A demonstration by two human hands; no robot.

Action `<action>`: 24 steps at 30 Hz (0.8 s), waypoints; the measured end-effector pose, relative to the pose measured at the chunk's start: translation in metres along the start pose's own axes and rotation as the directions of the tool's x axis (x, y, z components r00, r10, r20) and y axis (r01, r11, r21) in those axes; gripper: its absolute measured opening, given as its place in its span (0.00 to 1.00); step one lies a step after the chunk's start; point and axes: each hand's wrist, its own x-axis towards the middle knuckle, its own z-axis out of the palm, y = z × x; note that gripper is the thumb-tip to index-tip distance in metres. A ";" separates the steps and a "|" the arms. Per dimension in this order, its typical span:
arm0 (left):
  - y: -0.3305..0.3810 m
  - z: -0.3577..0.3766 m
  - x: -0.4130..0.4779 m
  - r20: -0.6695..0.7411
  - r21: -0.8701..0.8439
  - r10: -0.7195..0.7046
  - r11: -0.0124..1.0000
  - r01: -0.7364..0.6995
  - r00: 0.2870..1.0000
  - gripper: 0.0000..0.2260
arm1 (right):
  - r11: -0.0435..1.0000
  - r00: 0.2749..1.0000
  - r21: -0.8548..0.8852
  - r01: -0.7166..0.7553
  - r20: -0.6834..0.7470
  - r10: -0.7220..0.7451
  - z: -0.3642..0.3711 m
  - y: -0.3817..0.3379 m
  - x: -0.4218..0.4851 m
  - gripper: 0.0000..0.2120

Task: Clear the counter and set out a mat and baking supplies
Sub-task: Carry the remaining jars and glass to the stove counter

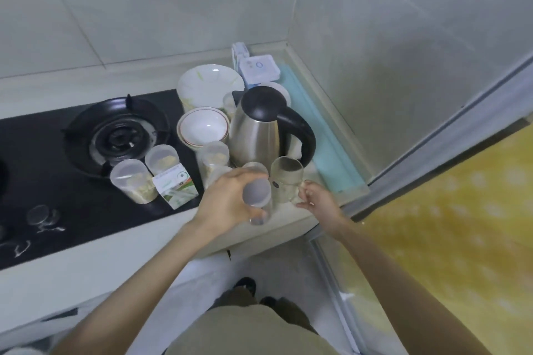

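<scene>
My left hand (227,199) grips a clear plastic container (257,197) at the counter's front edge, tilted towards me. My right hand (317,200) pinches the handle of a glass mug (285,181) that stands just in front of the steel kettle (259,130). Two more clear containers with pale contents (134,181) (161,157) sit on the black hob beside a small green-and-white carton (176,186). Another such container (215,157) stands behind my left hand.
Stacked white bowls (203,124) and a white plate (210,83) sit behind the kettle. A white box (259,68) and a light blue mat (326,135) lie along the corner wall. The gas burner (118,135) is at left. A yellow patterned surface (461,210) lies right.
</scene>
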 end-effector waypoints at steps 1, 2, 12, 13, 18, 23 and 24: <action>0.000 0.002 -0.002 -0.011 -0.004 -0.026 1.000 0.026 1.000 0.33 | 1.000 1.000 0.006 -0.006 0.016 0.006 0.000 0.000 0.004 0.15; 0.000 0.004 -0.004 -0.023 -0.007 -0.049 0.999 0.049 0.999 0.33 | 1.000 1.000 0.007 -0.015 0.026 0.015 0.000 -0.001 0.008 0.15; 0.009 0.020 -0.036 -0.213 -0.004 -0.233 0.971 0.238 0.949 0.31 | 0.999 0.992 -0.026 -0.033 0.122 0.036 -0.013 -0.002 0.022 0.14; 0.010 0.022 -0.041 -0.232 -0.004 -0.259 0.964 0.265 0.938 0.31 | 0.997 0.991 -0.080 -0.006 0.130 0.016 -0.013 -0.002 0.021 0.13; 0.010 0.020 -0.062 -0.318 0.005 -0.347 0.930 0.367 0.882 0.32 | 0.947 0.981 -0.258 0.193 0.060 -0.183 -0.020 0.002 0.018 0.06; 0.004 0.013 -0.078 -0.396 -0.035 -0.427 0.891 0.452 0.813 0.30 | 0.767 0.894 -0.482 0.423 0.083 -0.441 -0.024 -0.002 0.009 0.08; 0.001 0.012 -0.079 -0.400 -0.047 -0.443 0.884 0.464 0.803 0.29 | 0.741 0.887 -0.513 0.433 0.095 -0.452 -0.024 -0.002 0.008 0.07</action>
